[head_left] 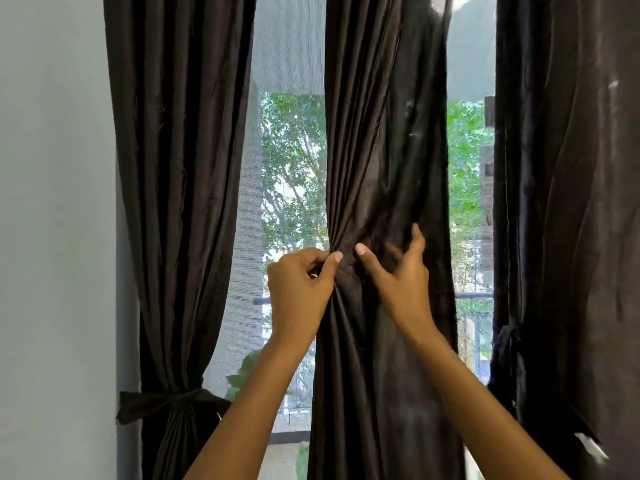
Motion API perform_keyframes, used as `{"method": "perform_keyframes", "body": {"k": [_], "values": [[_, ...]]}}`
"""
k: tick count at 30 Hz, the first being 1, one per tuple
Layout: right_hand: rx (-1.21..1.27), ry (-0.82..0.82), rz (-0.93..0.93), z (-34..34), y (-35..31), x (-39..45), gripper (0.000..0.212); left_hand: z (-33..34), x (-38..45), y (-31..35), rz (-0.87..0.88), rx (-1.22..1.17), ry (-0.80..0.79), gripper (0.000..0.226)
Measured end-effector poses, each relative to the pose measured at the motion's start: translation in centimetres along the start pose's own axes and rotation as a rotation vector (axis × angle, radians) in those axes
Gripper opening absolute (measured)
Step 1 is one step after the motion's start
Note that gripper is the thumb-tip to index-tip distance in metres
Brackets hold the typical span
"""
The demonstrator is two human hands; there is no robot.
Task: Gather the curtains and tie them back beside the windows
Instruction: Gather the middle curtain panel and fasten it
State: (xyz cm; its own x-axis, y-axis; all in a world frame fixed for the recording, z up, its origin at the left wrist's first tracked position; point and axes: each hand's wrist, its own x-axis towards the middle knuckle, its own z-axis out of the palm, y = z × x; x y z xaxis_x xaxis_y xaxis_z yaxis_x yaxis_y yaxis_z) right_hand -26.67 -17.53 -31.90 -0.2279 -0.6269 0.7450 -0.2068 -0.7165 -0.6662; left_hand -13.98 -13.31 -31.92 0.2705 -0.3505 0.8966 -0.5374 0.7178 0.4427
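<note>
Two hands: raised side by side against the middle curtain [384, 150], forearms reaching up from the lower edge of the view.
Left hand [299, 289]: fingers curled, thumb and forefinger pinching a bunch of the dark fabric at the curtain's left edge, folds fanning out above and below the pinch.
Right hand [403, 282]: fingers spread and loosely bent, thumb pointing toward the left hand, palm against the gathered cloth; blurred, and no firm grip on the fabric to be made out.
Middle curtain: dark brown, hanging between two panes, drawn in at hand height, loose and wider below.
Left curtain [180, 168]: same dark cloth, hanging beside the pale wall [52, 202], cinched low by a fabric tie-back [166, 401] knotted around it.
Right curtain [568, 202]: dark, at the right edge of the view, bunched low down; fastening too dim to tell.
Window [287, 168]: mesh screen over the glass, bright between the curtains.
Beyond the glass: a railing [472, 295], green trees [294, 161], and a leafy plant [242, 372] low at the left pane.
</note>
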Motion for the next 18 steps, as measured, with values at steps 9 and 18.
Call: {"method": "perform_keyframes", "body": {"k": [9,18], "values": [[-0.077,0.237,-0.479,1.0,-1.3,-2.8,0.033,0.1,0.1,0.1,0.102,0.151,0.045,0.013],[0.011,-0.087,-0.270,1.7,-1.0,-4.4,0.047,-0.4,-0.3,0.9,0.047,-0.008,0.006,0.051]]}}
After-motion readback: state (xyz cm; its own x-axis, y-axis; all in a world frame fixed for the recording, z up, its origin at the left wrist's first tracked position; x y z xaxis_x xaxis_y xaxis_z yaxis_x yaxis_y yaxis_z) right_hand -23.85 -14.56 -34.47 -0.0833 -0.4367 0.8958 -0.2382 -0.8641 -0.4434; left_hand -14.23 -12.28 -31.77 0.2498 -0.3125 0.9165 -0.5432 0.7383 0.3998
